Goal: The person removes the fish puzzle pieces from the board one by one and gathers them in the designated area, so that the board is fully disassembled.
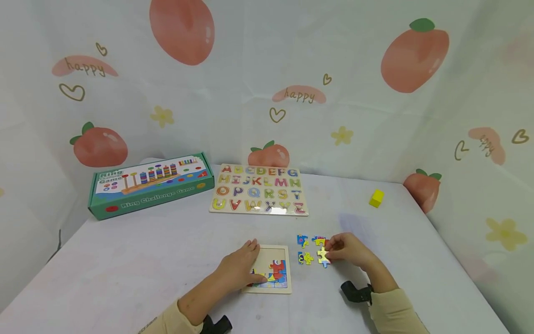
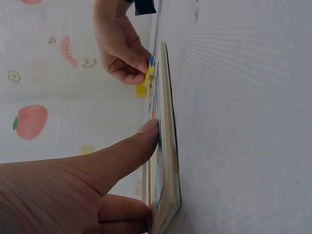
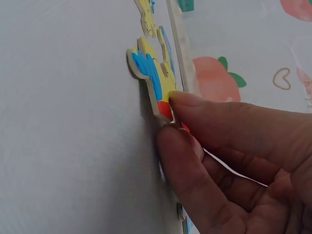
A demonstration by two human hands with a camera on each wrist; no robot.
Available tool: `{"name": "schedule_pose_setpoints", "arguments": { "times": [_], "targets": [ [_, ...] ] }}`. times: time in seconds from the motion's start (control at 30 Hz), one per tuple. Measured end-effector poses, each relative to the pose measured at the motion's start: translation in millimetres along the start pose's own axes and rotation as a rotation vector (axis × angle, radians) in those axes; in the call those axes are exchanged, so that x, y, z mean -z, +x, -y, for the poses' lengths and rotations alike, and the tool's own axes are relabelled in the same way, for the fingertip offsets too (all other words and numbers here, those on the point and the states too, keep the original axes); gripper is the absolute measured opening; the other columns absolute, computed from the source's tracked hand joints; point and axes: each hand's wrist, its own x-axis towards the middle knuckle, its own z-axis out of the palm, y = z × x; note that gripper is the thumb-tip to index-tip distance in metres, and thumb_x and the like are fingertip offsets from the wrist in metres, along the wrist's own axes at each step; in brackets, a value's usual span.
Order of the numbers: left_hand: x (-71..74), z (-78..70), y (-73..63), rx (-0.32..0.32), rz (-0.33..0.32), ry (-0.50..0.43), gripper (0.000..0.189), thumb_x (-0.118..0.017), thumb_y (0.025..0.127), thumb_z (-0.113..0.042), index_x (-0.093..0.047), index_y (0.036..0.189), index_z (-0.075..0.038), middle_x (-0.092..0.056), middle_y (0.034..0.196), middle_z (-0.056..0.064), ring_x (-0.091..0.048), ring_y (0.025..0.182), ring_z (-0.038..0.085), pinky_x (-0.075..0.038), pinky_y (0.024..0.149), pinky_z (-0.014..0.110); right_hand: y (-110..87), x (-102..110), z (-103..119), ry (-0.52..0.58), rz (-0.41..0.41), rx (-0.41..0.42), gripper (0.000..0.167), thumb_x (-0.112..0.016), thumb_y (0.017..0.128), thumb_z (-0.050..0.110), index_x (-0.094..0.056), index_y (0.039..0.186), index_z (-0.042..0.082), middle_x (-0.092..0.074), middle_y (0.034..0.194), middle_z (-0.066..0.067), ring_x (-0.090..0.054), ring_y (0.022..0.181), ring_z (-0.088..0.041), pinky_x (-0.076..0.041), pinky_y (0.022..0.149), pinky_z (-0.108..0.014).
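Observation:
A square wooden puzzle tray (image 1: 288,283) lies flat on the table, with several joined pieces along its lower part. My left hand (image 1: 237,268) rests over the tray's left side; the thumb (image 2: 139,144) presses on its face while the fingers touch the frame. To the right, my right hand (image 1: 352,250) pinches a yellow, blue and red puzzle piece (image 3: 158,83) between thumb and fingertips. That piece is tilted, partly raised from the table. Beside it lie other loose pieces, one blue and yellow (image 1: 302,240), one mostly yellow (image 1: 308,258) and one red and yellow (image 1: 319,240).
An alphabet board (image 1: 258,189) lies farther back. To its left is a green Ring Challenge Game box (image 1: 152,185). A yellow block (image 1: 376,198) stands at the back right of the white table (image 1: 167,260). A fruit-printed curtain (image 1: 233,93) hangs behind.

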Motion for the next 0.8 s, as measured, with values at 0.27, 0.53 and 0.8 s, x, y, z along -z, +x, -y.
{"name": "schedule_pose_setpoints", "arguments": {
  "times": [0.27, 0.53, 0.8],
  "targets": [
    [0.0, 0.3, 1.6, -0.003, 0.001, 0.006, 0.085, -0.075, 0.074, -0.043, -0.042, 0.137, 0.004, -0.037, 0.147, 0.017, -0.032, 0.138, 0.031, -0.038, 0.105, 0.049, -1.6, -1.7, 3.6, -0.023, 0.009, 0.031, 0.018, -0.072, 0.08, 0.008, -0.061, 0.086, -0.005, -0.06, 0.079, -0.005, -0.052, 0.071, -0.014, -0.049, 0.061, -0.021],
    [-0.4, 0.7, 1.7, -0.004, 0.001, 0.01, 0.086, -0.074, 0.074, -0.044, -0.041, 0.137, 0.004, -0.037, 0.147, 0.017, -0.032, 0.138, 0.03, -0.039, 0.104, 0.05, -2.9, -2.9, 7.3, -0.048, 0.017, 0.03, 0.017, -0.072, 0.079, 0.007, -0.061, 0.084, -0.005, -0.059, 0.076, -0.003, -0.051, 0.07, -0.014, -0.047, 0.06, -0.019],
    [-0.8, 0.6, 1.5, 0.001, 0.003, 0.01, 0.086, -0.074, 0.074, -0.044, -0.04, 0.138, 0.004, -0.036, 0.148, 0.016, -0.032, 0.139, 0.03, -0.039, 0.104, 0.05, -3.1, -6.1, 8.1, -0.081, -0.018, -0.033, 0.015, -0.073, 0.079, 0.007, -0.061, 0.082, -0.002, -0.058, 0.074, -0.002, -0.05, 0.069, -0.013, -0.046, 0.061, -0.02]
  ]
}}
